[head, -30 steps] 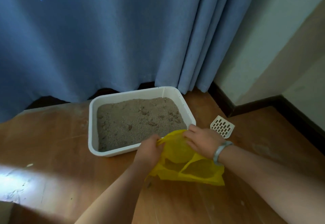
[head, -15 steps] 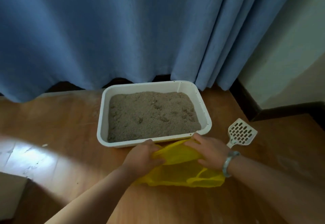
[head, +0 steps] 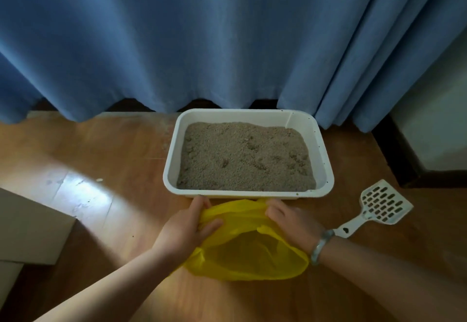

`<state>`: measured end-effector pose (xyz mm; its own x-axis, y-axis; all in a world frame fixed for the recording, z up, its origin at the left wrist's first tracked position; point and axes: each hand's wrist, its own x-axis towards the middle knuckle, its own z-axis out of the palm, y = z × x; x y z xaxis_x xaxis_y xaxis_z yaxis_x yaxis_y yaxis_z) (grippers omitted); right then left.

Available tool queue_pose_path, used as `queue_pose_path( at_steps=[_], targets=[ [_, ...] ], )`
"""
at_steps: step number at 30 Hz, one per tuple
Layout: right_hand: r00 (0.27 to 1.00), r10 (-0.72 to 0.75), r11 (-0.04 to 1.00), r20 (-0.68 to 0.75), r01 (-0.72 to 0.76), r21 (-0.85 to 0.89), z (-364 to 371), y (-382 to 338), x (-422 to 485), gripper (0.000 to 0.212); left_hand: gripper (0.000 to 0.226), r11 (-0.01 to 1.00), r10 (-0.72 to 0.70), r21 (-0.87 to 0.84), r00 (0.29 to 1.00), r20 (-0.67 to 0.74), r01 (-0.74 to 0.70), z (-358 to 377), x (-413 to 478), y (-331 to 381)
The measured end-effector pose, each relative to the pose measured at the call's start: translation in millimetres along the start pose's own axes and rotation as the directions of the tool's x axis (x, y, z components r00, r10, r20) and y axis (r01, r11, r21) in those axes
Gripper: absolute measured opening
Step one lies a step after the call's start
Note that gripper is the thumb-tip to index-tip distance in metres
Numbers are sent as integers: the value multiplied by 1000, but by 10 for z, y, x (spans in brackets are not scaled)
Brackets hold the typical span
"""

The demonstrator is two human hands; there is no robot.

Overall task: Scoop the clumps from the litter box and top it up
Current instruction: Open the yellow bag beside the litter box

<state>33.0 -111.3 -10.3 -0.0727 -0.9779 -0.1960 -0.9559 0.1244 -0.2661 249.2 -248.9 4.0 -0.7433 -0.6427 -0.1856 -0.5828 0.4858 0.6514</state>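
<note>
A white litter box (head: 326, 160) stands on the wooden floor against the curtain, filled with grey-brown litter (head: 242, 160) that has several small clumps and dents. Just in front of its near rim lies a yellow plastic bag (head: 250, 253) with its mouth spread apart. My left hand (head: 187, 228) grips the bag's left edge and my right hand (head: 290, 223), with a bracelet on the wrist, holds the right edge. A white slotted scoop (head: 379, 205) lies on the floor to the right of the box, untouched.
A blue curtain (head: 202, 38) hangs behind the box. A dark skirting board and pale wall (head: 434, 132) close the right corner. Flat cardboard (head: 27, 230) lies at the lower left. Bare wooden floor (head: 101, 160) stretches left of the box.
The view has swung so the box sits squarely ahead. Both hands have pulled the yellow bag's mouth wider and flattened it on the floor.
</note>
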Motion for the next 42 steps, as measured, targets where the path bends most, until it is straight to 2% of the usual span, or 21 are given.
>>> queue_pose_path(
  at_steps=[1, 3, 5, 6, 8, 10, 12, 14, 16, 17, 19, 21, 22, 23, 26, 30, 33, 36, 37, 40, 42],
  targets=[
    [999, 49, 996, 15, -50, 68, -7, 2, 2, 26, 40, 998, -6, 60, 1000, 30, 4, -11, -21, -18],
    [998, 51, 990, 23, -54, 131, 19, 70, 9, 15, 50, 974, 9, 222, 994, 110, -33, -49, -30, -49],
    [992, 67, 968, 110, -92, 234, 18, 135, -8, 25, 53, 923, 139, 343, 982, 130, -176, -51, -33, -89],
    [991, 84, 966, 101, -106, 235, 19, 141, -11, 28, 52, 891, 248, 362, 962, 114, -272, -15, -27, -130],
    [975, 158, 960, 156, -188, 208, 24, 153, -4, 27, 50, 868, 311, 346, 933, 178, -356, 54, -35, -120],
    [923, 305, 878, 236, -368, 306, -19, 114, 27, 49, 45, 821, 355, 386, 906, 231, -421, 157, -5, -139],
    [876, 399, 824, 271, -472, 313, -57, 67, 56, 64, 45, 744, 396, 450, 869, 297, -493, 243, 15, -69],
    [855, 433, 830, 286, -502, 242, -101, -8, 63, 69, 47, 782, 360, 391, 864, 352, -485, 297, 44, 60],
    [883, 422, 870, 204, -458, 182, -172, -125, 33, 76, 45, 851, 315, 315, 888, 336, -421, 354, 74, 123],
    [914, 391, 901, 109, -404, 156, -209, -188, 6, 78, 43, 884, 284, 273, 900, 330, -379, 372, 85, 150],
    [965, 245, 967, -89, -236, 98, -241, -286, -55, 75, 42, 932, 244, 192, 923, 296, -308, 371, 108, 199],
    [979, 55, 998, -196, -47, 46, -176, -298, -90, 66, 44, 955, 225, 131, 936, 271, -267, 345, 124, 229],
    [978, -23, 1000, -205, 26, 11, -130, -291, -97, 64, 46, 962, 211, 116, 941, 265, -248, 329, 127, 236],
    [986, -62, 998, -154, 61, -15, -106, -280, -99, 65, 49, 966, 202, 104, 945, 259, -235, 316, 126, 238],
    [994, -55, 996, 97, 61, -62, -102, -249, -81, 67, 55, 978, 168, 83, 954, 248, -193, 281, 120, 226],
    [960, -64, 948, 272, 144, -283, -121, -107, -94, 45, 58, 992, 103, 50, 970, 222, -116, 217, 124, 180],
    [961, -56, 952, 272, 133, -276, -111, 68, -164, 40, 62, 991, 72, 93, 968, 241, -96, 162, 137, 120],
    [990, -19, 983, 137, 44, -181, -123, 185, -298, 75, 72, 984, 45, 150, 955, 292, -92, 135, 139, 49],
    [992, 10, 989, 125, 9, -147, -128, 224, -342, 77, 75, 980, 37, 172, 948, 315, -95, 138, 138, 26],
    [972, 48, 999, 231, -44, -24, -114, 431, -374, 45, 85, 968, -4, 233, 920, 392, -96, 146, 144, -47],
    [944, 6, 1000, 331, -12, 15, -68, 564, -365, 51, 91, 951, -28, 287, 898, 439, -110, 148, 159, -76]
  ],
)
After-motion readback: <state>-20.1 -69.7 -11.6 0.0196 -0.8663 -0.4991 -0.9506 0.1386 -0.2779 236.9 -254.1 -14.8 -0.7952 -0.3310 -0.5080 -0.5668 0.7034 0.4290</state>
